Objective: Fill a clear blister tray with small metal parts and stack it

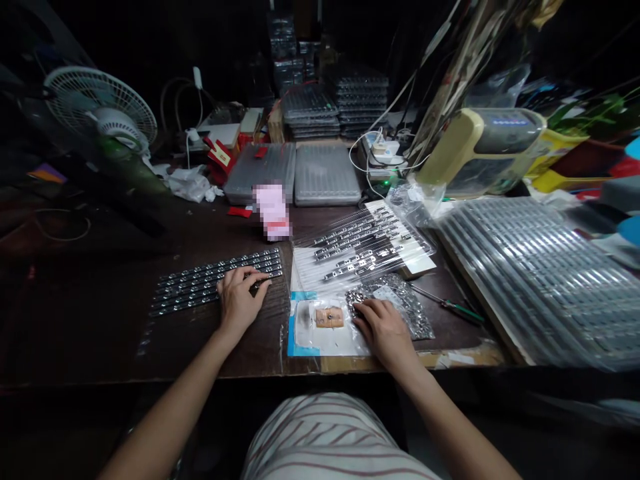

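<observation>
My left hand (241, 295) rests on the right end of several rows of small metal parts (200, 288) laid out on the dark table, fingers curled and pinching one part. My right hand (381, 327) lies on a plastic bag of small metal pieces (410, 307), fingers bent down into the heap. Between the hands a small tan block (329, 317) sits on a white sheet with blue edges (300, 347).
A clear tray with rows of metal parts (360, 248) lies beyond the right hand, a green-handled screwdriver (453, 307) to its right. A big stack of ribbed plastic trays (540, 280) fills the right. Fan (103, 110) at back left, grey lidded boxes (327, 175) at the back.
</observation>
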`<state>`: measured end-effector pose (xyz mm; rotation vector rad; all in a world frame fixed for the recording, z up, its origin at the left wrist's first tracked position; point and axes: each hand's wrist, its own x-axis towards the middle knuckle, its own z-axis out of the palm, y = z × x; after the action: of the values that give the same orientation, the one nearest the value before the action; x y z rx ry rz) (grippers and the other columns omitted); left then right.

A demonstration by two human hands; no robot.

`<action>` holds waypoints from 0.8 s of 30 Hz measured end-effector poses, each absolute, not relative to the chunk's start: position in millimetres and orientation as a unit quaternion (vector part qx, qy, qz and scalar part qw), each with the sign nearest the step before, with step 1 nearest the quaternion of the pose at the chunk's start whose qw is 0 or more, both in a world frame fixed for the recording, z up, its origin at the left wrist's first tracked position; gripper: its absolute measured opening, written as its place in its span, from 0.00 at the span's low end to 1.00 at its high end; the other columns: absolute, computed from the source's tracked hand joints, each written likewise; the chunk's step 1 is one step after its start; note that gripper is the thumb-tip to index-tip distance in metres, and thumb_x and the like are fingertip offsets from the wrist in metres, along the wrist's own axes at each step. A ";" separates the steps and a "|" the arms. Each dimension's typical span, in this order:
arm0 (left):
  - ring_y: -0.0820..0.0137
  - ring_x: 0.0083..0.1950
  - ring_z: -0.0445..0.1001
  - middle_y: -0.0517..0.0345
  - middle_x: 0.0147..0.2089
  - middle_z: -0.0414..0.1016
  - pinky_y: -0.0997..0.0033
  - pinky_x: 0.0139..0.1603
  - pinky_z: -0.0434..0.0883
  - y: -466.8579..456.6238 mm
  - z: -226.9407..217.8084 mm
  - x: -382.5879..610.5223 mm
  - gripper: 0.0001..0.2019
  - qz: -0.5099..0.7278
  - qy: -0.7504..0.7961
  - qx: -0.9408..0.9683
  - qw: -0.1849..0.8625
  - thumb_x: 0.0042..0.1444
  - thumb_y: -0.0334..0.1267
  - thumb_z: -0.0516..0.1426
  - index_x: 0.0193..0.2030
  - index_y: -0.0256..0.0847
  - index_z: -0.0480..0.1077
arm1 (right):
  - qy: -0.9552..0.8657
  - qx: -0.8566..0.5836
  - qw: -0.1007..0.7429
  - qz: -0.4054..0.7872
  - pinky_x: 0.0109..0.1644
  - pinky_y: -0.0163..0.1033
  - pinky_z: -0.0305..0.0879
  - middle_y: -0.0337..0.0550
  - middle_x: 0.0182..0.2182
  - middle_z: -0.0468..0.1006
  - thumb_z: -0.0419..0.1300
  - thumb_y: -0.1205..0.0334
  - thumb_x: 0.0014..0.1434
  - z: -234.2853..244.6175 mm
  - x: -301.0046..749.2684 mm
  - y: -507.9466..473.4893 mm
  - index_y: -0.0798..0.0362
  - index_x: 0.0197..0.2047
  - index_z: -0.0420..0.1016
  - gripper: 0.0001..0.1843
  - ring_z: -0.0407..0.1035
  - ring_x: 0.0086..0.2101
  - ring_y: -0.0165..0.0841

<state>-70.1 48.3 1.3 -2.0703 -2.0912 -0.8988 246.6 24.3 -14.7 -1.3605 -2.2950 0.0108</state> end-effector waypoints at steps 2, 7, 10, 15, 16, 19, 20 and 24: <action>0.59 0.47 0.67 0.54 0.43 0.75 0.56 0.50 0.59 58.4 6.7 -58.4 0.06 -0.301 -0.660 -0.688 0.024 0.55 0.41 0.58 0.37 0.47 0.77 | -0.838 -0.498 0.223 0.008 0.39 0.40 0.62 0.46 0.34 0.75 0.54 0.60 0.63 -14.7 246.8 23.7 0.52 0.39 0.74 0.08 0.65 0.36 0.36; 0.62 0.42 0.70 0.54 0.38 0.78 0.57 0.50 0.57 111.6 17.6 -6.1 0.07 -0.314 -0.583 -0.749 -0.032 0.57 0.38 0.56 0.36 0.46 0.76 | -0.822 -0.510 0.251 0.021 0.39 0.39 0.63 0.44 0.32 0.75 0.53 0.62 0.64 -13.5 246.3 22.8 0.51 0.35 0.74 0.09 0.66 0.35 0.34; 0.61 0.40 0.71 0.53 0.36 0.79 0.58 0.48 0.59 142.4 20.7 19.8 0.04 -0.305 -0.577 -0.755 -0.063 0.54 0.38 0.59 0.32 0.45 0.76 | -0.809 -0.510 0.292 0.025 0.42 0.38 0.64 0.44 0.35 0.75 0.52 0.63 0.64 -11.3 247.5 20.4 0.50 0.38 0.74 0.09 0.67 0.37 0.34; 0.64 0.36 0.73 0.55 0.32 0.78 0.64 0.41 0.64 153.0 25.6 18.5 0.04 -0.293 -0.607 -0.731 -0.105 0.53 0.36 0.59 0.30 0.43 0.74 | -0.786 -0.519 0.331 0.057 0.42 0.39 0.65 0.45 0.34 0.76 0.50 0.68 0.63 -8.1 250.4 17.4 0.51 0.40 0.73 0.10 0.68 0.37 0.35; 0.65 0.36 0.74 0.55 0.32 0.78 0.66 0.40 0.66 147.5 26.7 12.9 0.04 -0.308 -0.611 -0.720 -0.121 0.54 0.36 0.58 0.32 0.42 0.74 | -0.786 -0.515 0.336 0.063 0.42 0.39 0.66 0.45 0.35 0.76 0.50 0.68 0.63 -8.0 250.2 17.5 0.51 0.43 0.72 0.11 0.69 0.37 0.34; 0.69 0.33 0.75 0.56 0.35 0.77 0.71 0.33 0.69 116.5 28.3 -4.3 0.10 -0.361 -0.587 -0.684 -0.238 0.57 0.38 0.54 0.43 0.41 0.72 | -0.797 -0.490 0.347 0.074 0.43 0.37 0.66 0.44 0.38 0.78 0.48 0.70 0.64 -8.1 245.0 19.0 0.51 0.49 0.71 0.15 0.70 0.39 0.33; 0.71 0.31 0.74 0.56 0.35 0.76 0.73 0.31 0.69 102.6 27.7 -8.6 0.12 -0.369 -0.569 -0.677 -0.286 0.58 0.38 0.53 0.48 0.41 0.70 | -0.798 -0.484 0.349 0.080 0.43 0.36 0.66 0.44 0.38 0.78 0.49 0.70 0.64 -8.0 241.4 19.5 0.51 0.49 0.71 0.14 0.70 0.39 0.32; 0.75 0.27 0.73 0.55 0.35 0.74 0.77 0.26 0.70 45.5 19.8 -14.1 0.13 -0.359 -0.530 -0.665 -0.385 0.61 0.39 0.49 0.47 0.40 0.72 | -0.790 -0.503 0.331 0.115 0.41 0.36 0.63 0.41 0.32 0.78 0.52 0.64 0.64 -6.6 221.2 20.0 0.51 0.39 0.74 0.09 0.71 0.34 0.31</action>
<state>-14.1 45.5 19.8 -2.8330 -2.2589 -1.5279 221.2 20.0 -6.6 -1.3157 -2.0647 0.3006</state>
